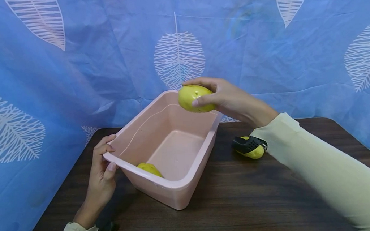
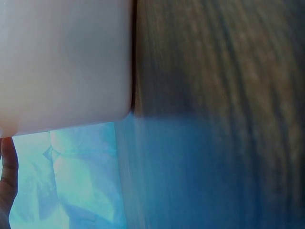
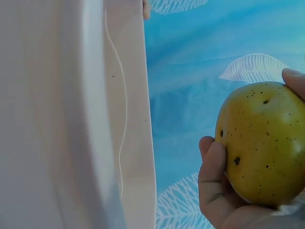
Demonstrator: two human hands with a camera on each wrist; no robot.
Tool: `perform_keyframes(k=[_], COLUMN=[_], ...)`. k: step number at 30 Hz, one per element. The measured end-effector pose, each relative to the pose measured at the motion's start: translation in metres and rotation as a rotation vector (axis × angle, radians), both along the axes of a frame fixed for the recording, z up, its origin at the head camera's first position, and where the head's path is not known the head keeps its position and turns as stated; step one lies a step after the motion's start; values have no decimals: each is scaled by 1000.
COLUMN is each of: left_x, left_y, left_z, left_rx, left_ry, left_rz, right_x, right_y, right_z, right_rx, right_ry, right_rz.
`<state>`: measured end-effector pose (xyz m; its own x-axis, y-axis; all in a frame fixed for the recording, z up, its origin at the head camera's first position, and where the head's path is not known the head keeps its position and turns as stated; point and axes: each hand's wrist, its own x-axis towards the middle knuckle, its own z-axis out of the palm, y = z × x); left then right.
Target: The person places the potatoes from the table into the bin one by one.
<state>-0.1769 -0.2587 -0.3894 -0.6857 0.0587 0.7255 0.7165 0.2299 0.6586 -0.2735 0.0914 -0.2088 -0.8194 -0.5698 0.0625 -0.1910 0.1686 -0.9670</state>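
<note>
My right hand point(image 1: 224, 94) holds a yellow mango point(image 1: 192, 97) above the far right rim of a pink plastic tub point(image 1: 190, 182). In the right wrist view dark specks dot the mango's point(image 3: 264, 143) smooth skin, with fingers and thumb curled round it. My left hand point(image 1: 101, 174) grips the tub's near left corner by the rim. Another yellow mango point(image 1: 149, 169) lies inside at the near end, partly hidden by the tub's wall. In the left wrist view the tub's outer wall point(image 2: 66, 67) fills the upper left, with one finger point(image 2: 8, 174) below it.
On the dark wooden table point(image 1: 237, 202), right of the tub, lies a yellow fruit point(image 1: 255, 152), partly covered by the black wrist camera point(image 1: 247, 145) under my right sleeve. A blue cloth point(image 1: 128, 54) with white leaf prints hangs behind and at the sides.
</note>
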Motion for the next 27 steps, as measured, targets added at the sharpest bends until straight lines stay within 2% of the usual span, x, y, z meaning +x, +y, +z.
perform_keyframes(k=[7, 12, 20, 27], left_x=[-2, -2, -1, -1], left_y=[-1, 0, -1, -1], left_z=[-1, -1, -1, 0], left_rx=[36, 18, 20, 18], left_ry=[15, 4, 9, -17], left_rz=[-45, -15, -19, -6], right_x=[-9, -13, -22, -29], right_y=[-16, -29, -47, -63], right_z=[4, 6, 3, 0], right_rx=[-9, -16, -39, -32], right_ry=[-76, -124, -162, -181], right_rz=[19, 28, 14, 20])
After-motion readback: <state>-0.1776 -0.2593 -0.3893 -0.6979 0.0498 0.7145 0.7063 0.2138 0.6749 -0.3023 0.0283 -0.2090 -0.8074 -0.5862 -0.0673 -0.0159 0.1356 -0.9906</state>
